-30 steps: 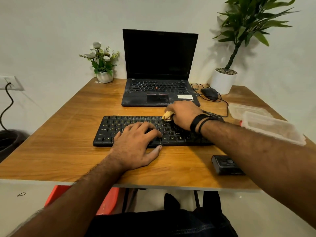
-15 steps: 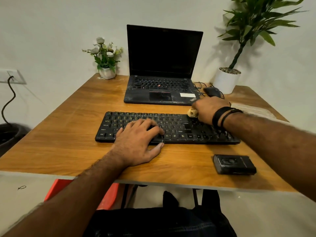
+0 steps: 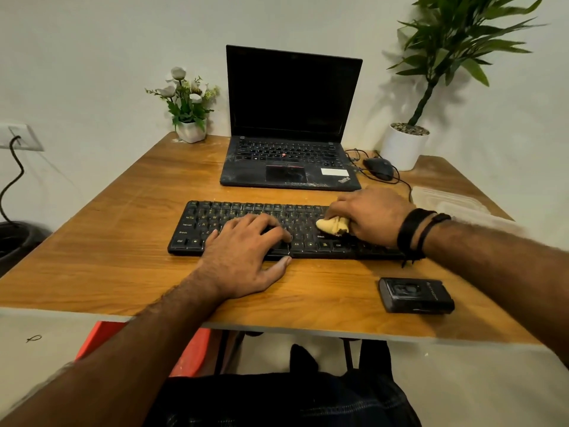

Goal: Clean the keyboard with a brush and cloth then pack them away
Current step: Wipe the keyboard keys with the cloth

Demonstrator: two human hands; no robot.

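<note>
Wooden desk: near edge runs just behind the left wrist, so a hard wipe could skate the black keyboard toward it. Left hand lies flat, fingers straight, pinning the keys; lift it and the board slides. Right hand grips the bunched yellow cloth on the right-centre keys; snagging could pop a keycap. Mouse cable loops just beyond the right knuckles. Small black device, possibly the brush case, sits below the right wrist. Open room: left of the left hand.

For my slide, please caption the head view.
Right hand wipes keyboard with cloth; left hand steadies it.
</note>
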